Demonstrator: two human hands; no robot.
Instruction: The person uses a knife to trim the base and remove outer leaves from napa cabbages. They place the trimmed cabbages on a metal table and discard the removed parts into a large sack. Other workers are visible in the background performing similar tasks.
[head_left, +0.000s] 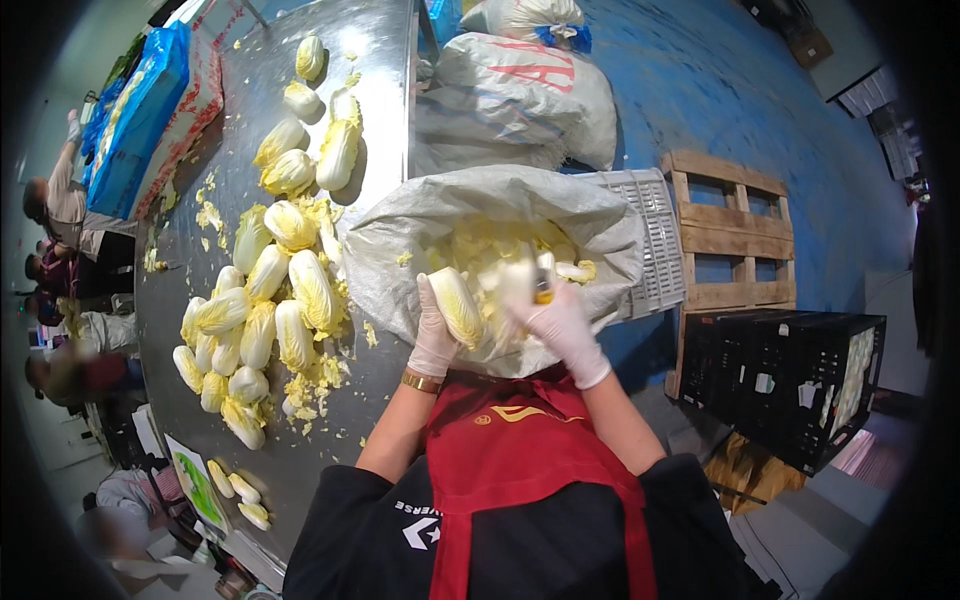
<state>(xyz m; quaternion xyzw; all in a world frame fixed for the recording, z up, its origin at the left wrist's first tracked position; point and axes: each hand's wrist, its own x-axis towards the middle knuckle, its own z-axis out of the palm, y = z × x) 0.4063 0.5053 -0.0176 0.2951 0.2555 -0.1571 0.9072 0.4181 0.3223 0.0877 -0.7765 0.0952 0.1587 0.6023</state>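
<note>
My left hand (435, 337), in a white glove, grips a trimmed napa cabbage (457, 309) over the mouth of a white woven sack (397, 217). Opposite it, my right hand (562, 326), also gloved, is closed around a yellow and black handle (543, 291), apparently a knife's. Motion blurs the blade and a pale leaf piece beside these fingers, so whether the leaf is held cannot be told. Yellow and white cabbage trimmings (487, 240) lie inside the sack. Many more napa cabbages (259, 337) are heaped on the steel table (382, 390) to my left.
Leaf scraps (319, 382) litter the tabletop. A blue-lined box (142, 127) stands at its far left. Beyond the open sack are full woven sacks (517, 90). To the right are a white plastic crate (649, 217), a wooden pallet (731, 221) and black crates (765, 382). People work across the table.
</note>
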